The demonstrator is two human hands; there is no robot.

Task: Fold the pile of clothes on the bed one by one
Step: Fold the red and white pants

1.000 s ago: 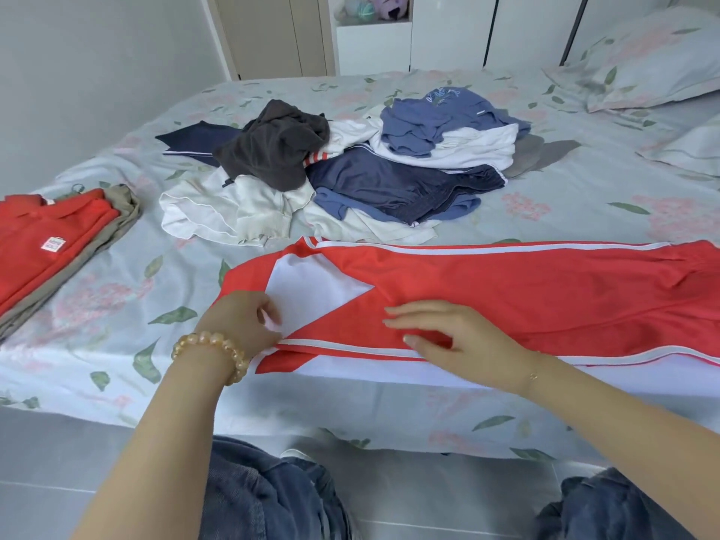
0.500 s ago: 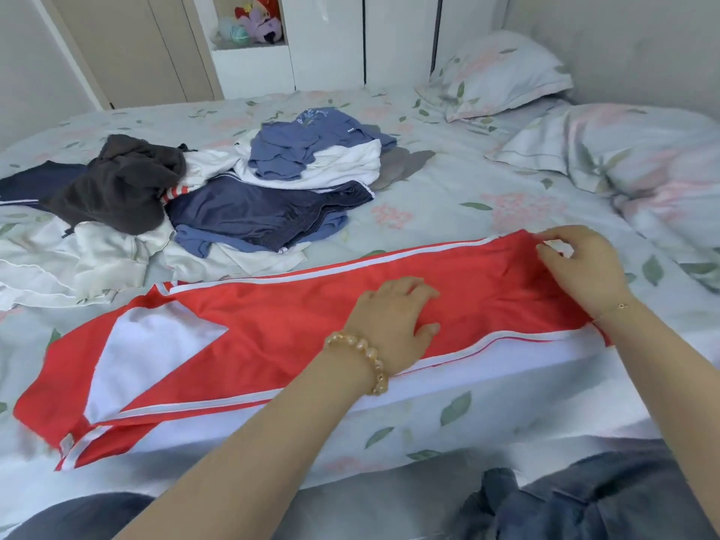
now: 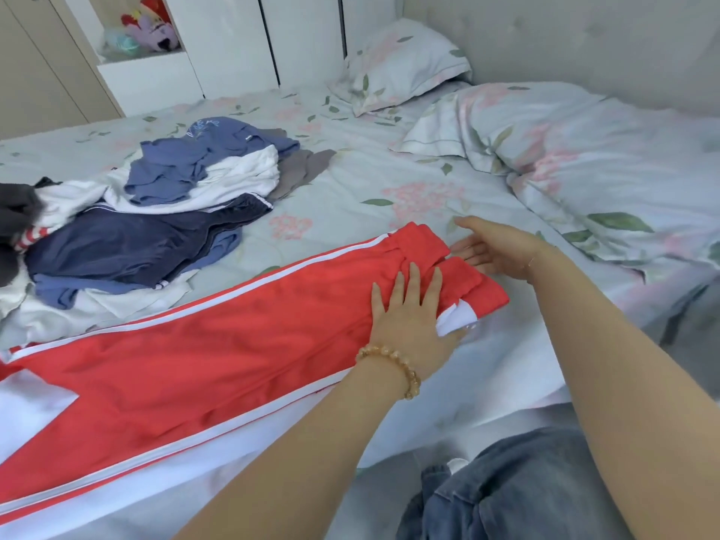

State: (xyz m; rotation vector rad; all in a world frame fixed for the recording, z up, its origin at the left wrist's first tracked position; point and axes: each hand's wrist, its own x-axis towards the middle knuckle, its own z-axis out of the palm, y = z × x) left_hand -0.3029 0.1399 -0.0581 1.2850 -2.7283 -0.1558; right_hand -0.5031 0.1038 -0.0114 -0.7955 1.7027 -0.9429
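Fingers (image 3: 413,282) of the left hand (image 3: 409,321), spread flat, have slid rightward along the red trousers (image 3: 218,360) to press near their waistband; the trousers lie along the bed's (image 3: 350,189) near edge, long axis left to right, beside the clothes pile (image 3: 156,212). Right hand (image 3: 491,247) has released the waistband, fingers straight, just beside it.

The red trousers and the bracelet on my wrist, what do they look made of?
Red trousers: likely smooth synthetic sportswear fabric, given the faint sheen, fine wrinkles and white side stripes. Bracelet: round, glossy, pale amber beads, possibly stone, glass or plastic; the look leaves it open.
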